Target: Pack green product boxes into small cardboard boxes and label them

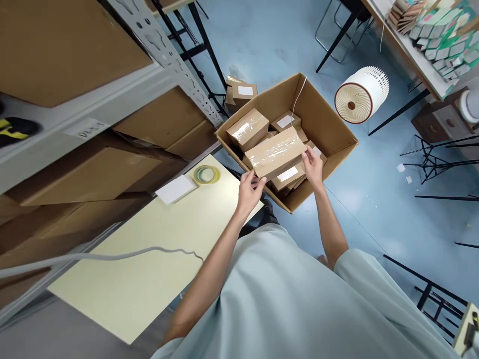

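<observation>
A taped brown cardboard box point(277, 150) spans the space between my two hands, over a large open carton point(327, 122). My left hand point(251, 189) has its fingers closed on the box's near left end. At the opposite end, my right hand point(313, 165) grips the right corner. Below and around it, several smaller boxes lie inside the carton, among them a taped box point(248, 128) on the left and a box with a white label point(287, 173) partly under my hands. The undersides of my fingers are hidden.
To my left, a pale table point(149, 279) carries a roll of tape point(206, 174) and white labels point(175, 189), beside a metal shelf point(112, 114) of cartons. A white fan point(362, 94) stands right of the carton. Another small box point(241, 92) sits on the floor behind.
</observation>
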